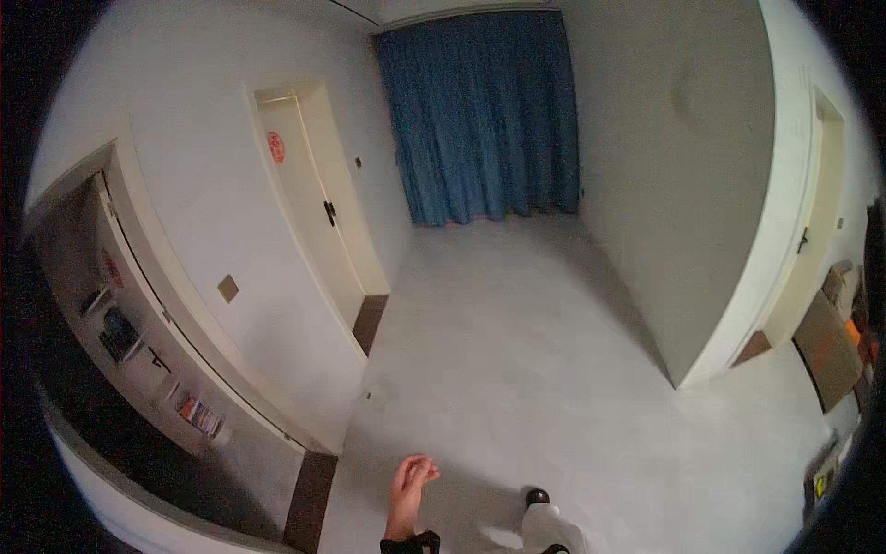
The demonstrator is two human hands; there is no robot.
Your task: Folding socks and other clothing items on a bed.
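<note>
My left hand point(413, 473) hangs over the grey floor point(498, 369) near the lower edge, at the end of a bare wrist with a dark cuff. Its fingers are loosely curled in, and I see nothing held in them. It touches nothing; the nearest thing is the floor below. To its right, one dark shoe point(537, 497) shows its toe beyond a pale trouser leg point(546, 528). My right hand is outside the picture.
A cream door point(309, 185) stands shut on the left wall; nearer, an open doorway point(171, 314) shows shelves inside. A blue curtain point(480, 120) covers the far end. On the right are a wall corner point(678, 374), another door point(801, 203) and leaning cardboard point(828, 355).
</note>
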